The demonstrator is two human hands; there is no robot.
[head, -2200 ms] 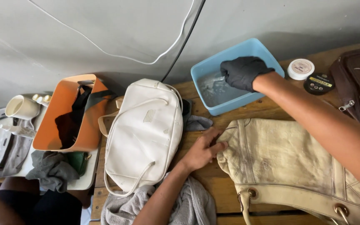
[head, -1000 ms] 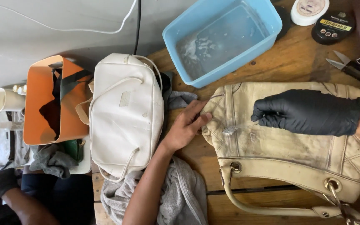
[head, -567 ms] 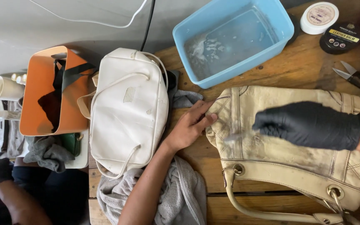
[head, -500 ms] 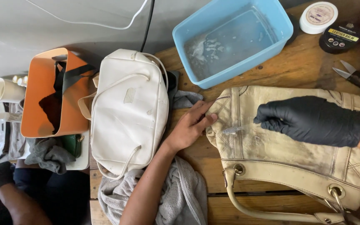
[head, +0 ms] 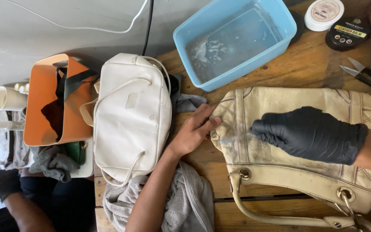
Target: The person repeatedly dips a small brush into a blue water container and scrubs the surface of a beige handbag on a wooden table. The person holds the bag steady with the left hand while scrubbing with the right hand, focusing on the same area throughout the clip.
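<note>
Brushing hand (head: 312,134) nearer bag (head: 297,103) edge (slightly)

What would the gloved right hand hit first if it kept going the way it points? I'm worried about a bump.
Likely the bare left hand, holding the cream bag's edge; the right hand points leftward at it.

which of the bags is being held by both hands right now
The cream handbag with brass rings. The bare left hand pins its edge and the gloved right hand works on its front. The white bag and orange bag lie untouched.
</note>
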